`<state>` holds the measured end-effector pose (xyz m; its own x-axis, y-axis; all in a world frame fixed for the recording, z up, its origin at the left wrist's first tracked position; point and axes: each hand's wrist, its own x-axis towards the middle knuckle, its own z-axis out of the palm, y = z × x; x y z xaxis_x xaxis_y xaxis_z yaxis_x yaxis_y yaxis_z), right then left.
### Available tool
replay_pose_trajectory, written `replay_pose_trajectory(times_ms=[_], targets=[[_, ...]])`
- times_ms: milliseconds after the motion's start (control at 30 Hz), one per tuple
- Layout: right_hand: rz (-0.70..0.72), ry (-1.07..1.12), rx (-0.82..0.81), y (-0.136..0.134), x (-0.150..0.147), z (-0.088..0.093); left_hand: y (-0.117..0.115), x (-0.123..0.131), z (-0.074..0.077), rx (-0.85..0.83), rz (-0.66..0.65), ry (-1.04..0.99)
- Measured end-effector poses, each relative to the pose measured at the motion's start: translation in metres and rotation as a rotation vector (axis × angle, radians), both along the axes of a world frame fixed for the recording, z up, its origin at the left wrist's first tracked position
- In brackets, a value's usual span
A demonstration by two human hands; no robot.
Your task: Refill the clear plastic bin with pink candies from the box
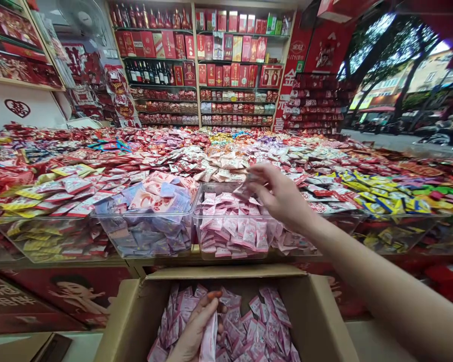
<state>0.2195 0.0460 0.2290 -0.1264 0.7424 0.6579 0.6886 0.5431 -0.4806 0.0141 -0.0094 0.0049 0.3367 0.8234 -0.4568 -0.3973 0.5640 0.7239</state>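
Note:
My left hand (198, 324) is inside an open cardboard box (320, 317), its fingers closed around a pink candy packet (209, 339). Many more pink packets (262, 324) lie loose in the box beneath it. Over the back right of a clear plastic bin (232, 218) reaches my right hand (274, 193), fingers bent and pinched at a small wrapped packet (242, 191) that is partly blurred. Pink packets (234, 231) like those in the box fill this bin nearly to its rim.
Left of the pink bin stands a bin of lavender and pink packets (154, 201). Farther right, yellow-and-blue packets (385, 193) fill another. Heaps of wrapped sweets (143, 151) spread behind. Shelves of bottles and red boxes (215, 75) line the back wall.

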Motion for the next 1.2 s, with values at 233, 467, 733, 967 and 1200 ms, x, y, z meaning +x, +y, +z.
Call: replay_pose_trajectory(times_ms=[233, 467, 733, 967, 1200], targets=[[0.089, -0.452, -0.496, 0.062, -0.013, -0.011, 0.004, -0.001, -0.017, -0.022, -0.094, 0.006], [-0.033, -0.527, -0.46, 0.059, -0.016, -0.018, 0.007, 0.001, -0.028, -0.062, -0.11, 0.016], [-0.129, -0.492, -0.416, 0.065, -0.011, -0.025, 0.001, 0.003, -0.014, -0.152, -0.066, 0.021], [-0.012, -0.43, -0.463, 0.06, -0.01, -0.021, -0.003, 0.002, -0.008, -0.219, -0.09, -0.077], [-0.071, -0.495, -0.581, 0.063, -0.01, -0.023, -0.004, 0.0, -0.016, -0.198, -0.104, -0.08]])
